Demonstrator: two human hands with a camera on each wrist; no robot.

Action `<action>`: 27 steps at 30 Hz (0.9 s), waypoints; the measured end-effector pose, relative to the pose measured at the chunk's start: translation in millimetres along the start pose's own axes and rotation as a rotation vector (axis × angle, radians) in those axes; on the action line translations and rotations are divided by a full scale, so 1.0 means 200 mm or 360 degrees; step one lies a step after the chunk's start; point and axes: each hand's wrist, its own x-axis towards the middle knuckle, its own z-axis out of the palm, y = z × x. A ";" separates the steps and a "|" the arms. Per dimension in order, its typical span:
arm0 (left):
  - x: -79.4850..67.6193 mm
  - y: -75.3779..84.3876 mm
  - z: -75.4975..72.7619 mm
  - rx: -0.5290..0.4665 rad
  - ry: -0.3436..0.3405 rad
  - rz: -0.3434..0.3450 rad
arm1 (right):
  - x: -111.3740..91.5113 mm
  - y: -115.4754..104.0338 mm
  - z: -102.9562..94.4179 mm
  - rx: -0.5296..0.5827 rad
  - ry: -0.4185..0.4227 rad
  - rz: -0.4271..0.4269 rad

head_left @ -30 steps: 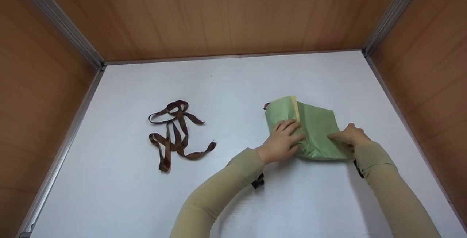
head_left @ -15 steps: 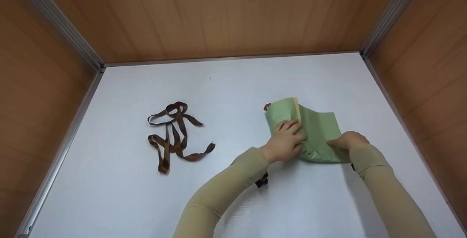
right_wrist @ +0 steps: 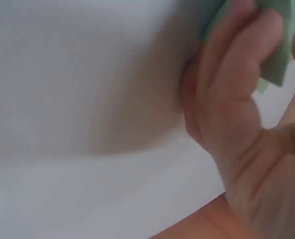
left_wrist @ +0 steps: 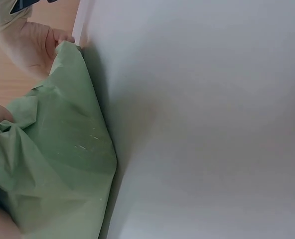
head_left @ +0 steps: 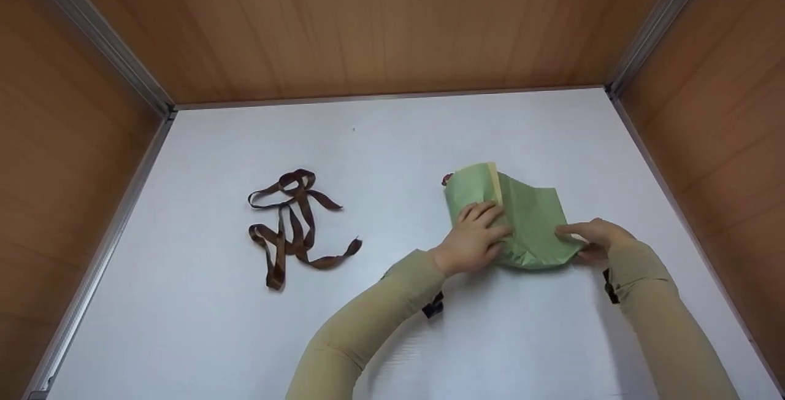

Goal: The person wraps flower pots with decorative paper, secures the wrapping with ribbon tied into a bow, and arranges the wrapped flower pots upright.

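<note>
In the head view, a sheet of green wrapping paper [head_left: 536, 216] with a pale yellow edge is partly folded over at the right of the table. A small reddish tip [head_left: 448, 179] pokes out at its far left end; whatever else lies inside is hidden. My left hand [head_left: 471, 237] holds the folded part, its fingers spread and bent over it. In the left wrist view the green paper [left_wrist: 73, 149] crumples beside those fingers. My right hand [head_left: 598, 237] pinches the near right corner, thumb above and other fingers beneath. The right wrist view shows the right hand's fingers [right_wrist: 232, 79] against the paper.
A long brown ribbon [head_left: 303, 216] lies in loose loops on the left of the white table [head_left: 392, 142]. Wood-grain panels [head_left: 386, 26] with metal edging close off the back and both sides. Dark wrist straps show under both sleeves.
My right hand first shifts left, then back right, and the paper's near right corner now curls up in its fingers. My left hand stays nearly in place; the ribbon has not moved.
</note>
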 end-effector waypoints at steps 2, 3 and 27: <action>-0.01 0.00 0.00 -0.0007 0.0003 -0.0003 | 0.01 0.01 -0.02 0.0038 0.0011 -0.0027; -0.01 0.00 0.00 -0.0009 0.0007 -0.0005 | 0.01 0.01 -0.02 0.0057 0.0016 -0.0032; -0.03 -0.02 0.00 -0.0019 0.0014 -0.0006 | 0.09 0.02 0.00 0.0567 -0.0349 -0.0114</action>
